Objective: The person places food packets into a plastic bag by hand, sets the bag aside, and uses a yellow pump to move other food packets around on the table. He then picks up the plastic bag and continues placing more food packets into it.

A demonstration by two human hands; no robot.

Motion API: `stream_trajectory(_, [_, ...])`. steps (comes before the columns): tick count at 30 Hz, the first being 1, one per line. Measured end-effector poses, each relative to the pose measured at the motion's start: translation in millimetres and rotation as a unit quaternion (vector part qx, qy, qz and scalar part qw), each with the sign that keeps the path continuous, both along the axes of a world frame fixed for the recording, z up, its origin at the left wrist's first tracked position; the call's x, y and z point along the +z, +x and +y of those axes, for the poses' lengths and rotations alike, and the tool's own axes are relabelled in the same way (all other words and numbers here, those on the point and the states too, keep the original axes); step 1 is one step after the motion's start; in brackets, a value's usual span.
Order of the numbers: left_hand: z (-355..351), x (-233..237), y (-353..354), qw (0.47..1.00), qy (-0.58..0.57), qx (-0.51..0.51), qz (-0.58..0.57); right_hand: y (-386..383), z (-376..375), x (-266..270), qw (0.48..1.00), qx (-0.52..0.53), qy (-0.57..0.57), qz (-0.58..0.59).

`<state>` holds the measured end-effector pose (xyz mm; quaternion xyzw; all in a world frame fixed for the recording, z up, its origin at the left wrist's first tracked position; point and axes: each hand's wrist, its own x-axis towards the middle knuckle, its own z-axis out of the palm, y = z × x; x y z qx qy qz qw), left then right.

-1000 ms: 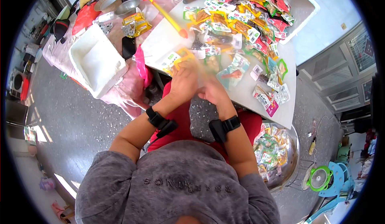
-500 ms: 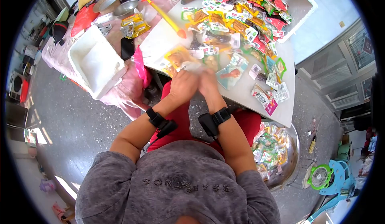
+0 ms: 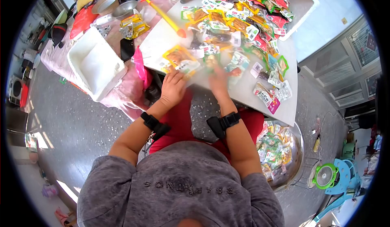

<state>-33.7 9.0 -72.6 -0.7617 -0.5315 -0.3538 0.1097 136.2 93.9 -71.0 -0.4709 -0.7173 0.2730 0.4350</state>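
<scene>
My left hand (image 3: 173,88) is at the table's near edge, its fingers curled over the lower edge of a yellow-and-clear snack packet (image 3: 178,57) with brown food inside. My right hand (image 3: 218,81), smeared by motion, is apart from it over the table edge. Just beyond the right hand lies a clear packet with pale pieces (image 3: 212,60), partly blurred. To its right is a light-blue packet (image 3: 239,62). Whether the right hand touches either one cannot be made out.
A white foam box (image 3: 310,3) heaped with packets tips over the table (image 3: 260,99). A yellow-handled tool (image 3: 164,17) lies at the back. Left is another white foam box (image 3: 95,66) by a pink bag (image 3: 140,68). A metal basin (image 3: 300,145) of packets stands lower right.
My hands were together at the yellow packet's lower edge; now they are apart. The left has moved left and slightly down, the right a little to the right. The packet has shifted slightly left.
</scene>
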Motion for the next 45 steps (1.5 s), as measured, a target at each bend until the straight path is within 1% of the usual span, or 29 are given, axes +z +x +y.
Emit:
stream_trajectory(3, [3,18,-7,0.998,0.007,-0.031,-0.062,-2,6,-5,0.999,0.038,0.032,-0.019])
stream_trajectory(5, [6,33,-14,0.992,0.006,-0.06,-0.111,-6,7,-4,0.995,0.027,0.098,-0.002])
stream_trajectory(6, [9,42,-18,0.989,0.029,-0.076,-0.124,-7,6,-3,0.991,0.022,0.13,0.006])
stream_trajectory(9, [8,78,-22,0.971,-0.03,-0.111,-0.211,0,8,17,0.995,0.071,0.069,0.031])
stream_trajectory(10, [8,85,-27,0.963,-0.063,-0.131,-0.226,3,3,35,0.995,0.078,0.053,0.029])
stream_trajectory(11, [7,94,-29,0.937,-0.136,-0.129,-0.295,7,-4,55,0.995,0.085,0.037,0.026])
stream_trajectory(12, [4,107,-29,0.909,-0.179,-0.131,-0.353,12,-12,75,0.995,0.092,0.019,0.023])
stream_trajectory(13, [2,119,-29,0.876,-0.221,-0.132,-0.408,18,-19,91,0.993,0.107,-0.003,0.056])
stream_trajectory(15, [2,130,-28,0.81,-0.209,-0.227,-0.499,31,-31,113,0.982,0.135,-0.047,0.123])
stream_trajectory(16, [0,133,-27,0.755,-0.244,-0.254,-0.553,36,-34,114,0.962,0.174,-0.051,0.202])
stream_trajectory(19, [-7,126,-8,0.597,-0.329,-0.347,-0.644,64,-47,118,0.934,0.205,-0.148,0.252])
stream_trajectory(20, [-12,128,0,0.601,-0.335,-0.333,-0.644,70,-53,120,0.915,0.224,-0.186,0.28])
stream_trajectory(23, [-22,125,9,0.635,-0.352,-0.335,-0.601,88,-71,123,0.913,0.249,-0.199,0.255])
stream_trajectory(24, [-27,126,13,0.679,-0.367,-0.3,-0.56,90,-76,125,0.951,0.221,-0.125,0.175])
stream_trajectory(25, [-31,126,18,0.758,-0.35,-0.27,-0.48,94,-82,130,0.967,0.222,-0.084,0.096])
stream_trajectory(27, [-41,135,33,0.751,-0.384,-0.284,-0.456,102,-93,140,0.973,0.223,-0.01,-0.065])
stream_trajectory(30, [-44,135,47,0.754,-0.411,-0.317,-0.403,103,-107,137,0.962,0.245,0.011,-0.117])
stream_trajectory(33, [-41,126,60,0.726,-0.429,-0.35,-0.408,109,-119,133,0.962,0.24,-0.011,-0.128])
stream_trajectory(34, [-41,120,62,0.731,-0.427,-0.358,-0.394,113,-122,135,0.959,0.239,-0.02,-0.148])
stream_trajectory(37, [-39,116,70,0.708,-0.45,-0.389,-0.38,129,-130,133,0.958,0.22,-0.056,-0.174])
stream_trajectory(38, [-36,113,70,0.709,-0.454,-0.395,-0.368,135,-134,132,0.966,0.207,-0.036,-0.149])
stream_trajectory(40, [-30,106,73,0.701,-0.475,-0.375,-0.377,155,-143,131,0.978,0.183,0.006,-0.099])
stream_trajectory(41, [-26,102,73,0.697,-0.485,-0.364,-0.382,168,-147,135,0.982,0.156,0.002,-0.104])
stream_trajectory(42, [-19,97,71,0.664,-0.532,-0.341,-0.4,182,-152,139,0.986,0.131,0.0,-0.108])
stream_trajectory(44, [-9,69,58,0.705,-0.541,-0.295,-0.352,214,-163,142,0.995,0.059,0.01,-0.076])
stream_trajectory(45, [-6,54,53,0.723,-0.545,-0.271,-0.327,232,-169,144,0.996,0.027,-0.052,-0.06])
